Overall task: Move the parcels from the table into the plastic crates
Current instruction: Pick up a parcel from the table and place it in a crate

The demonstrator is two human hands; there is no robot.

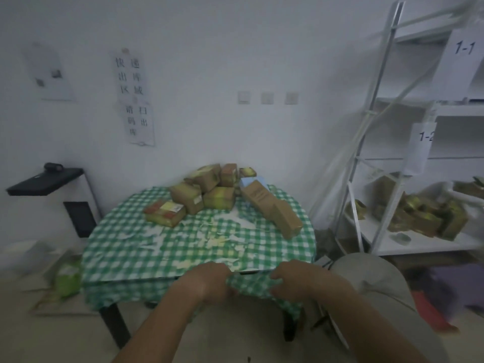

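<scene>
Several brown cardboard parcels (209, 191) are piled at the far side of a table draped in a green-and-white checked cloth (183, 247). A flat parcel (165, 212) lies apart at the left of the pile, and a long box (272, 209) leans down on the right. At the table's near edge, my left hand (213, 282) and my right hand (296, 280) both pinch the hanging cloth. No crate shows clearly in the blurred view.
A white shelf rack (366, 153) with more parcels (419, 210) stands at the right, tagged 1-1 and 1-2. A black-topped stand (44, 180) is left of the table. Green and white items (68, 276) lie on the floor at the left. A grey rounded object (372, 281) sits near my right arm.
</scene>
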